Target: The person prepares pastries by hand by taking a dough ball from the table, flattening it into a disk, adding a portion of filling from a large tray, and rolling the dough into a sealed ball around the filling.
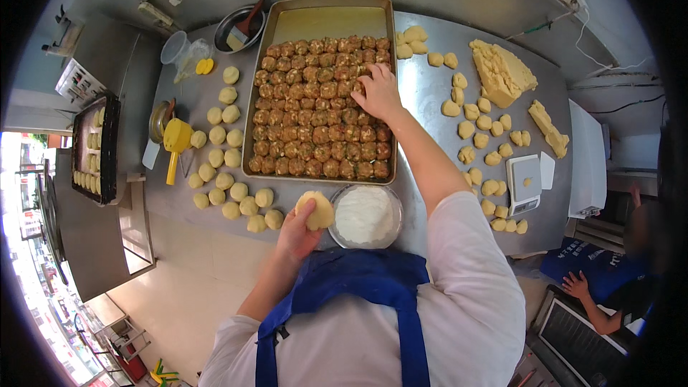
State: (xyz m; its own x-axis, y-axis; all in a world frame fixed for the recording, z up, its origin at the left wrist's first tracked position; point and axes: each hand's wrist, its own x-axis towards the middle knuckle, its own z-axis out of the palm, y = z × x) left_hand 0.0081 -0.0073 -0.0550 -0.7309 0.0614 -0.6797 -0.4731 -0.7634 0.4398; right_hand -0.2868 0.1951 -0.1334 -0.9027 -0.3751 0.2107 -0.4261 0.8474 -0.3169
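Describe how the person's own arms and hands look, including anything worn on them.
The left hand and right hand are both bare, with no glove, watch or bracelet visible. The arms are uncovered up to loose, plain white short sleeves. A blue apron with broad matching straps is worn over the white top.

The bare left hand (292,235) is closed in a grip, thumb uppermost, its other fingers mostly hidden. The bare left forearm (271,283) slants back and leftward from those fingers. Well ahead and rightward of them, the bare right hand (380,94) reaches palm down, fingers bent, its white-sleeved right arm (430,161) sloping back rightward.
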